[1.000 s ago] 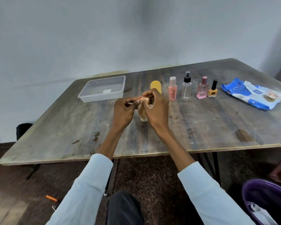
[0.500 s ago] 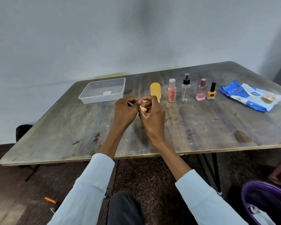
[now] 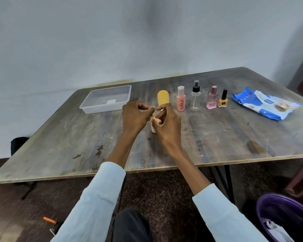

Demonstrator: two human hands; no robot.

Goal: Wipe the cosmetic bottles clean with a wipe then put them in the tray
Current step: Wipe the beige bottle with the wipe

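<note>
We see a small beige bottle (image 3: 153,129) mid-table, between both hands, mostly hidden; only its lower end shows, and whether it touches the table (image 3: 217,137) we cannot tell. Left hand (image 3: 135,117): fingers curled, tips pinching at the top of the bottle or at a wipe there, unclear which. Right hand (image 3: 168,124): fingers curled, pinching a small pale peach piece (image 3: 156,120), probably the wipe, against the bottle. Just behind the hands stands a yellow bottle (image 3: 163,99), upright. Toward the right edge runs a row of upright bottles: pink bottle (image 3: 181,101), clear spray bottle (image 3: 195,98), pink perfume bottle (image 3: 212,99), yellow nail polish (image 3: 223,100). The clear tray (image 3: 94,109) sits near the far left corner. The blue wipes pack (image 3: 262,105) lies flat near the far right corner.
</note>
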